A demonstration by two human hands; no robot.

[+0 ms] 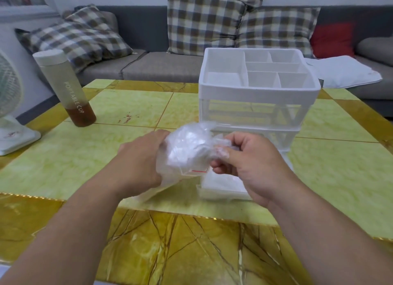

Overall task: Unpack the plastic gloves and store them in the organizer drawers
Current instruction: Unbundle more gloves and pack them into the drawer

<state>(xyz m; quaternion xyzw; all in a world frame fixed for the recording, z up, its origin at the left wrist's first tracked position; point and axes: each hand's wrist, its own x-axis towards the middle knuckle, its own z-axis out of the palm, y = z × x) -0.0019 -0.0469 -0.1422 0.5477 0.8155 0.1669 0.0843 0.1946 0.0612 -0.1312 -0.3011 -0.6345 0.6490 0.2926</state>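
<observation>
1. Gripping the clear zip bag (170,169) from its left side, the left hand (140,159) has its fingers curled round it. The bag is held in the air just above the table (63,167), in front of the white organizer (259,93).
2. The plastic gloves (187,144) show as a whitish wad inside the bag.
3. The right hand (244,163) pinches a crumpled tuft of film (223,143) at the bag's right side. Whether that tuft is a glove or the bag's own skin cannot be told.
4. A low drawer (221,189) seems to be pulled out right beneath the hands, though they hide most of it.
5. The step in hand is probably drawing the gloves out. The film looks slippery and clingy, so the left hand should hold firm near the red-lined seal (198,170) while the right hand pulls slowly. Working over the drawer would catch any gloves that spill.
</observation>
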